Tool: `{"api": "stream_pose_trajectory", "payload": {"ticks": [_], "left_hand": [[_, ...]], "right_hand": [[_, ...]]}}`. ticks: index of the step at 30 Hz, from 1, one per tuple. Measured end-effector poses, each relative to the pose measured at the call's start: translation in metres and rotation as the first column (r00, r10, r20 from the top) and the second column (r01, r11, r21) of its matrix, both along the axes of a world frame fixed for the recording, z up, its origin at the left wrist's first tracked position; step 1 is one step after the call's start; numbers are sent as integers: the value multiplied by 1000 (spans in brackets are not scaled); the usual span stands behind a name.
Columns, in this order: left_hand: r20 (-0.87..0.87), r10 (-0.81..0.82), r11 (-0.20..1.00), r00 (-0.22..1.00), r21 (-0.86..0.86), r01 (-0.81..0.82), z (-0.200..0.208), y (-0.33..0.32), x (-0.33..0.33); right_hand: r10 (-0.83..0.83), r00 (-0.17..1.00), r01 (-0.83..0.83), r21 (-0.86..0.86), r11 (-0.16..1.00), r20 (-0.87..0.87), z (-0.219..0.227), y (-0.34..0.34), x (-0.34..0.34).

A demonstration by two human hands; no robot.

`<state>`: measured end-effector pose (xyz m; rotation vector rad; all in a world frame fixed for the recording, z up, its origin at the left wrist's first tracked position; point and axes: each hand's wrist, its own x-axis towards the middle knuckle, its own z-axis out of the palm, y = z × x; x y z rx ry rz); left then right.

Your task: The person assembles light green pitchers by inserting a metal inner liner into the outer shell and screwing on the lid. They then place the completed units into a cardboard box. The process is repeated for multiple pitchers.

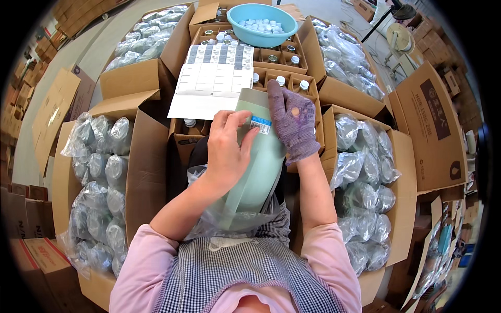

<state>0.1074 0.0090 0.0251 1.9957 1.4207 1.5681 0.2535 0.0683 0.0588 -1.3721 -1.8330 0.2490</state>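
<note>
A tall pale green jug-like vessel [254, 180] with a grey-beige upper end leans away from my lap, its lower part in a clear plastic bag [229, 221]. My right hand [295, 120], in a grey-purple knitted glove, is closed around its upper right side. My bare left hand [229, 146] is at its left side, with thumb and forefinger at the edges of a small blue-and-white label [260, 124] on the vessel. Beyond my left hand, a sheet of printed labels [211, 81], partly peeled, lies over the open boxes.
Open cartons [148, 177] of plastic-wrapped vessels [99, 188] flank me on both sides, with more farther off. Ahead, divided boxes [317, 94] hold white-capped items. A light blue basin [245, 39] of white caps [263, 25] rests on them. A printed carton [428, 135] stands at the right.
</note>
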Motion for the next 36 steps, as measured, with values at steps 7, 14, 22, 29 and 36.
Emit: {"api": "stream_pose_trajectory", "payload": {"ticks": [7, 14, 22, 29, 36], "left_hand": [[55, -38, 990, 998, -131, 45, 7, 7, 4], [-3, -87, 994, 996, -70, 86, 4, 24, 1], [235, -265, 946, 935, -125, 299, 11, 17, -5], [60, -166, 984, 984, -48, 169, 17, 14, -1], [-90, -277, 915, 957, 278, 292, 1, 7, -5]], "right_hand": [[-33, 959, -55, 297, 953, 283, -10, 3, 6], [13, 986, -26, 74, 997, 164, 3, -4, 1], [7, 997, -26, 236, 971, 81, -3, 0, 0], [-51, 998, 51, -15, 999, 26, -3, 3, -3], [56, 998, -55, 118, 991, -7, -7, 1, 3]]}}
